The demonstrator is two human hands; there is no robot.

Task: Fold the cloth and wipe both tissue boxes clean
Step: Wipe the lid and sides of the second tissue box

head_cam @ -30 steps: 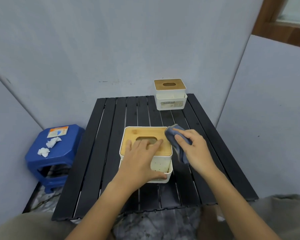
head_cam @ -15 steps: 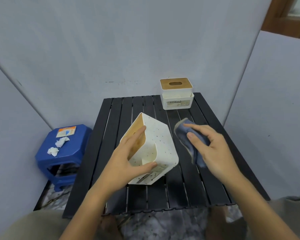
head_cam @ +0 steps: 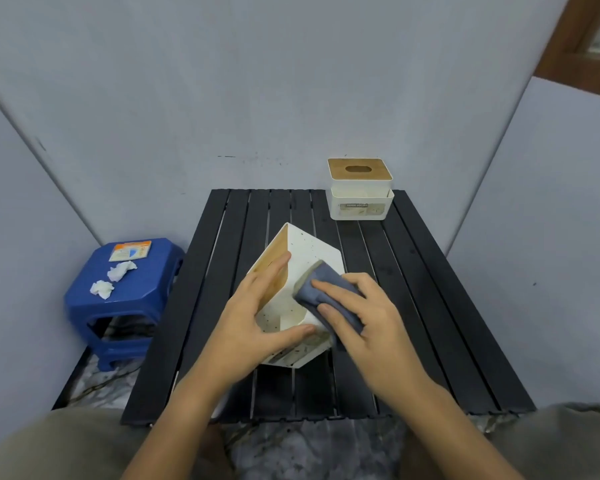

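Since 0.5 s ago the right hand [head_cam: 371,327] has pressed the folded blue cloth [head_cam: 321,292] onto the tilted tissue box [head_cam: 303,258]. On the blue stool [head_cam: 125,299] lie 2 crumpled tissues [head_cam: 113,278] and an unreadable packet [head_cam: 130,251]. The left hand [head_cam: 253,323] grips the near box, wooden lid facing left, long axis running away; its lower side is hidden. The far tissue box [head_cam: 361,192] stands upright at the black table [head_cam: 430,306] back edge, label too blurred to read.

Bare slats [head_cam: 430,306] beside far tissue box [head_cam: 360,195]
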